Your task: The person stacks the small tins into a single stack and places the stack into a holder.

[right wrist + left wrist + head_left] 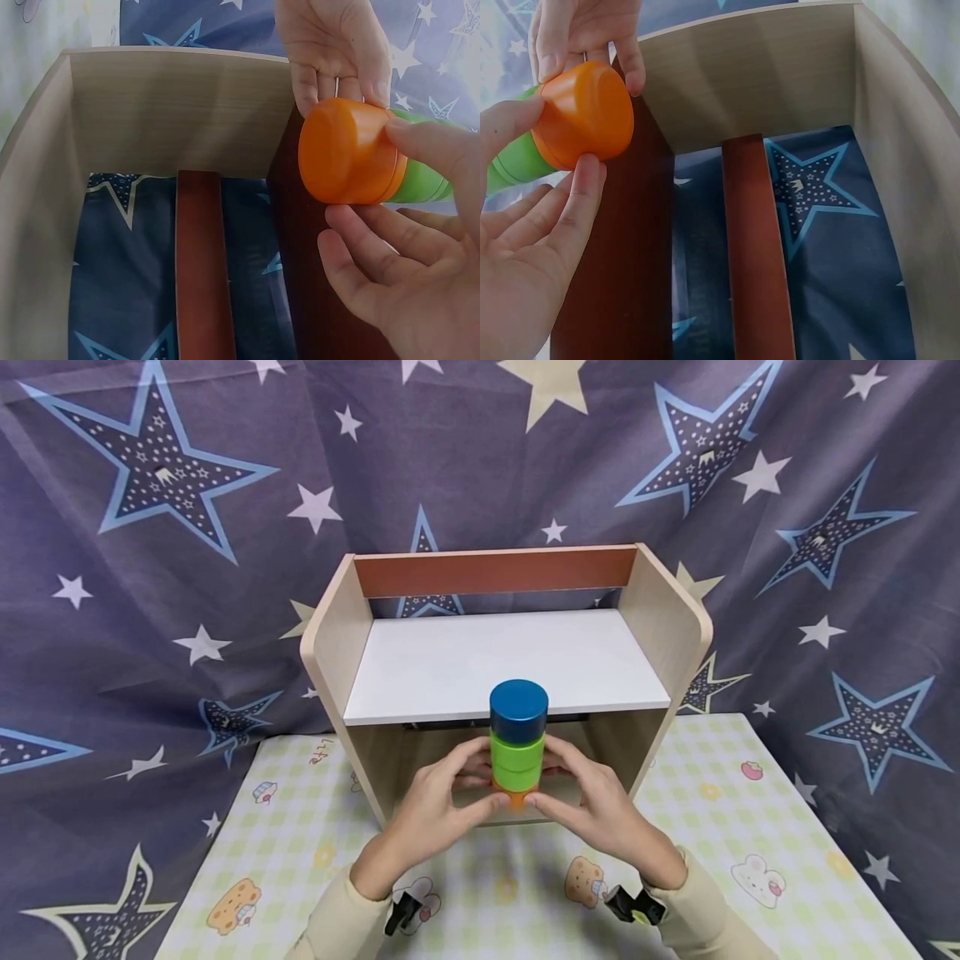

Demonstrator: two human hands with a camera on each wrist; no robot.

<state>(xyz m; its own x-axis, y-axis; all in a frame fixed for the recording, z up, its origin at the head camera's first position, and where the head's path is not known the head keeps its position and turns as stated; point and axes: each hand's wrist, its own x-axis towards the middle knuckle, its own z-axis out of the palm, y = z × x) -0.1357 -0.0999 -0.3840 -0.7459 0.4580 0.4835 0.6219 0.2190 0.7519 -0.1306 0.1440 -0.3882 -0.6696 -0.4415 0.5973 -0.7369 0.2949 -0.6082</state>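
Upright in front of the small shelf is a stack of plastic cup-like pieces (517, 766), blue on top, green in the middle and orange at the bottom. My left hand (435, 802) grips its left side with thumb and fingers, low on the green and orange parts. From the opposite side my right hand (596, 797) holds the same lower part, thumb near the other thumb. Both wrist views show the rounded orange piece (592, 116) between the fingers of the two hands. The blue piece is out of sight there.
Behind the hands stands a wooden shelf unit with a white upper board (487, 660), pale side panels (675, 602) and a reddish-brown back rail (495, 571). It stands on a table with a checkered cloth (720, 827). A purple star-patterned curtain (480, 460) hangs behind.
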